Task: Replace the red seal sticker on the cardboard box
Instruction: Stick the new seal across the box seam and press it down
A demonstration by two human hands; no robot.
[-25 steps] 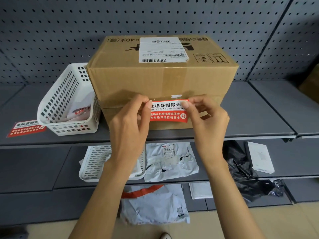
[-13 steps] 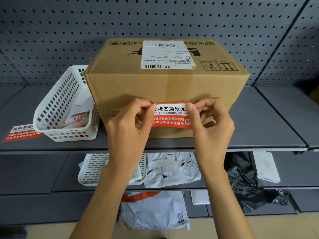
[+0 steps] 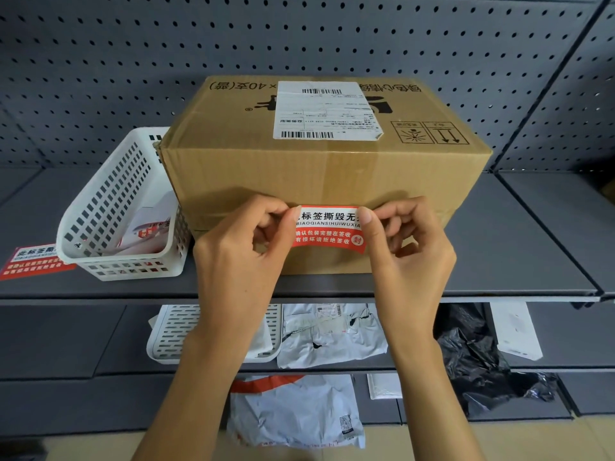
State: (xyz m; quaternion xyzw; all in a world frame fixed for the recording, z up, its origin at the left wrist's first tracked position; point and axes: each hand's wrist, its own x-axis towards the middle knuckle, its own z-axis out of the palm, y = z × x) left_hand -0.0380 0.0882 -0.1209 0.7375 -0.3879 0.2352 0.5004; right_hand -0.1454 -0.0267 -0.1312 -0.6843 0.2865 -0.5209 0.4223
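Sticker (image 3: 327,228) raised toward the box (image 3: 319,174) seam, pinched by left hand (image 3: 243,257) and right hand (image 3: 409,251); may land crooked if one end sticks first.

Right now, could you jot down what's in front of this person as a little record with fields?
Setting: grey shelf with pegboard back
Main item: cardboard box, shipping label on top
In hand: red seal sticker, held at the box's front face
Left hand: pinching the sticker's left end
Right hand: pinching its right end
Beside box: white basket to the left, papers inside
Also: another red sticker lying on the shelf, far left
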